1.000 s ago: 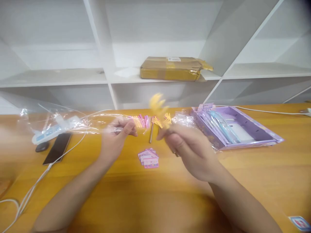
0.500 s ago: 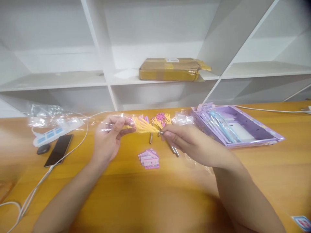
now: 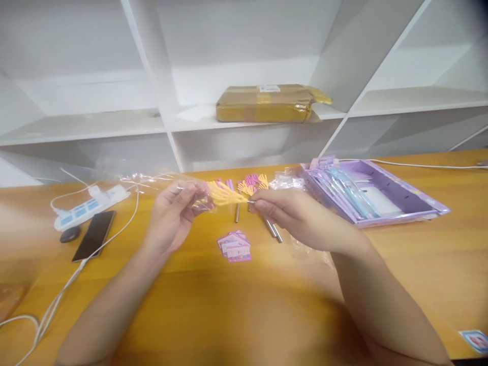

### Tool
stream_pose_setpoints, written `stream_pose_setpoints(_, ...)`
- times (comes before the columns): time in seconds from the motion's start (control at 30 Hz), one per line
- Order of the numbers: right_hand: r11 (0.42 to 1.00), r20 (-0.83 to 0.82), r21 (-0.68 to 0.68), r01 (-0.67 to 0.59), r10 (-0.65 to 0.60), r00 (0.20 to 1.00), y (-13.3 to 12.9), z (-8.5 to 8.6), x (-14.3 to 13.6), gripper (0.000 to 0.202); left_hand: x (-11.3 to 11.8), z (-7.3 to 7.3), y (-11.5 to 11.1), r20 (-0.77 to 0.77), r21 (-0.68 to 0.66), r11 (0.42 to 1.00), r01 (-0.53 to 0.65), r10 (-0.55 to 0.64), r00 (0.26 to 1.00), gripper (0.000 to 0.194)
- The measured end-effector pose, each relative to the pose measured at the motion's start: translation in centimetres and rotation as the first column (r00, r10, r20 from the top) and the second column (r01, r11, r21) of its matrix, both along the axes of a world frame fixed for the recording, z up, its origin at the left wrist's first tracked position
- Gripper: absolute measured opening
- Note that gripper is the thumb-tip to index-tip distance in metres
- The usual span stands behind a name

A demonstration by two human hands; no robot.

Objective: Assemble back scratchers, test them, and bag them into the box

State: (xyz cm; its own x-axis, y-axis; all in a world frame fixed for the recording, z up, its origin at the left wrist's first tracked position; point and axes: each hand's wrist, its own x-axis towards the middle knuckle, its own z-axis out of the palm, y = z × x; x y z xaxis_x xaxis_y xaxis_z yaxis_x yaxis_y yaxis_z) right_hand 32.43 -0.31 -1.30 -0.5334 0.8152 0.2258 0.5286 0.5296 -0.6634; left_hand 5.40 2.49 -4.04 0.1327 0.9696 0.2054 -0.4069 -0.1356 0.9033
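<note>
Yellow hand-shaped piece (image 3: pixel 224 194): between both hands, above the table (image 3: pixel 183 315); whether its tips are inside the bag, I cannot tell.
Right hand (image 3: pixel 299 216): fingertips together, clamped on the piece's metal stem (image 3: pixel 250 202).
Left hand (image 3: pixel 173 216): thumb and fingers pinching the clear bag (image 3: pixel 202 198).
Writing: print on the cards (image 3: pixel 238 251) and carton label (image 3: pixel 269 88) unreadable.
Edges: purple tray (image 3: pixel 404 221) at right; shelving (image 3: pixel 251 147) borders the table's far side.
</note>
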Motion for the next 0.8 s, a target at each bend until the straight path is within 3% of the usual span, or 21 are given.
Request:
stream_pose_setpoints(0.23, 0.999, 0.018, 0.036, 0.008, -0.008, 1.000, 0.1, -0.1, -0.2, 0.042, 0.4, -0.1, -0.4, 0.011, -0.031, 0.999, -0.025, 0.025, 1.000, 0.033)
stream_pose_setpoints(0.43, 1.000, 0.005, 0.021, 0.020, -0.021, 1.000, 0.1, -0.4, -1.0, 0.036, 1.0, -0.7, -0.6, 0.015, -0.084, 0.996, 0.041, -0.040, 0.999, 0.035)
stream_pose_setpoints(0.63, 0.988, -0.038, -0.029, 0.148, -0.149, 0.988, 0.0, -0.6, -1.6, 0.029, 1.2, -1.4, -0.3, 0.022, -0.035, 0.999, 0.005, -0.004, 1.000, 0.028)
stream_pose_setpoints(0.8, 0.973, -0.070, -0.116, 0.200, -0.209, 0.975, -0.3, -1.2, -2.6, 0.045, 2.0, -2.5, -0.8, -0.051, -0.070, 0.993, 0.092, -0.096, 0.994, 0.027)
